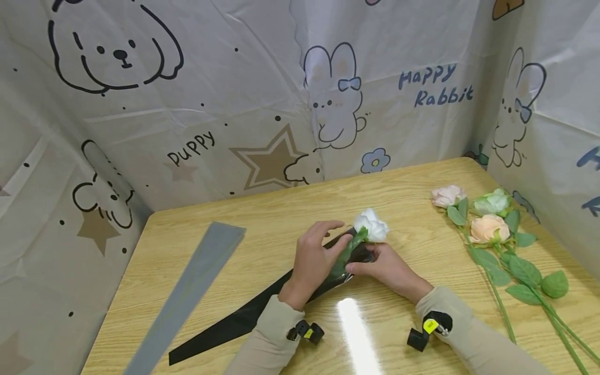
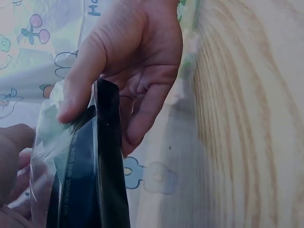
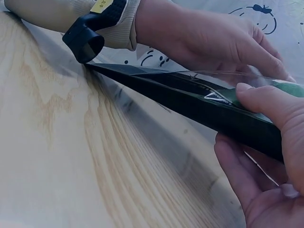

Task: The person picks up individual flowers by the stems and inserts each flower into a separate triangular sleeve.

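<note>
A white artificial rose pokes out of the top of a black flower sleeve with a clear front. Its green leaves show through the film. My left hand curls over the far side of the sleeve, close below the bloom, with its thumb by the leaves. On the near side my right hand pinches the sleeve's edge. In the right wrist view, the right thumb lies on the clear film, with fingers underneath. The left wrist view shows the black sleeve between the right thumb and fingers.
A flat grey sleeve lies at the left of the wooden table. On the right lie artificial roses: pink, pale green and peach, with long stems. Printed cloth encloses the table's back and sides.
</note>
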{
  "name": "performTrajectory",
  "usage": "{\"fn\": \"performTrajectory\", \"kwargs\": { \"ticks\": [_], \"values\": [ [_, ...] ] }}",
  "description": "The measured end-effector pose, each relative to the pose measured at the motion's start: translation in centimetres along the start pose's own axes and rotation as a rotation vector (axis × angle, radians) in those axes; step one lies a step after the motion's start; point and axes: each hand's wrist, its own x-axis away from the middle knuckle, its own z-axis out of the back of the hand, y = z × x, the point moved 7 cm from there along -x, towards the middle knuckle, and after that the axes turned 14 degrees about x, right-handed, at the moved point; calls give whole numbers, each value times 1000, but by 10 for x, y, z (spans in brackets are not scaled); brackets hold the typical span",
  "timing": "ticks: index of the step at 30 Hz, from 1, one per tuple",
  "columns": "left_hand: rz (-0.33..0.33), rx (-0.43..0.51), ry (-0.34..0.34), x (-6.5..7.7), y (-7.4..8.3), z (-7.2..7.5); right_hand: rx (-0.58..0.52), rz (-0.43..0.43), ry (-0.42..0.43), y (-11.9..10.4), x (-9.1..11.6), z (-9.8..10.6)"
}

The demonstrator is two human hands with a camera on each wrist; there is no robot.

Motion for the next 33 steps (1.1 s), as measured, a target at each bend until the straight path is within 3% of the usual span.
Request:
{"fn": "performTrajectory", "kwargs": {
  "ticks": [5, 8, 16, 23, 30, 33],
  "values": [
    [190, -11, -72, 2, -12, -3, 33, -9, 0, 0, 0, 0],
    [241, -9, -118, 2, -15, -6, 47, -7, -3, 1, 0, 0],
    [241, -19, -121, 0, -13, -7, 127, 4, 9, 3, -3, 0],
    [211, -29, -121, 1, -9, -6, 113, 40, 27, 0, -4, 0],
    [153, -52, -66, -2, -4, 0, 192, -50, 44, 8, -3, 6],
    [127, -47, -35, -3, -2, 4, 173, -93, 56, 11, -3, 11]
  ]
}}
